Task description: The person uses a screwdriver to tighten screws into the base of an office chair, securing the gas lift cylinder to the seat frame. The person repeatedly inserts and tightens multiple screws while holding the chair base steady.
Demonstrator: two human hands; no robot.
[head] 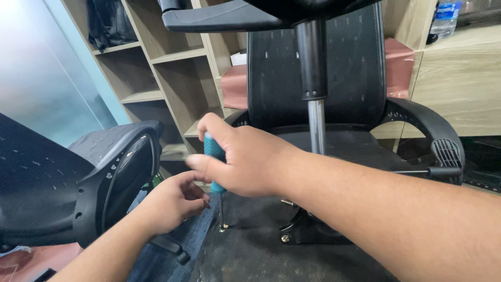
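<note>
On chair underside (261,245), fingers (209,163) gripping screwdriver (213,149)

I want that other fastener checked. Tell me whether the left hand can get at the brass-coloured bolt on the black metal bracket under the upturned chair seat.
Probably yes: the left hand is free, the brass-coloured bolt lies exposed, only the screwdriver's shaft between.

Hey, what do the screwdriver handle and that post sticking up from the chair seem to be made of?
Screwdriver handle: teal, matte, likely plastic or rubber; the right hand mostly hides it. Post: the lower section is bright and reflective, probably polished metal; the upper sleeve is dull black, plastic or painted metal.
</note>
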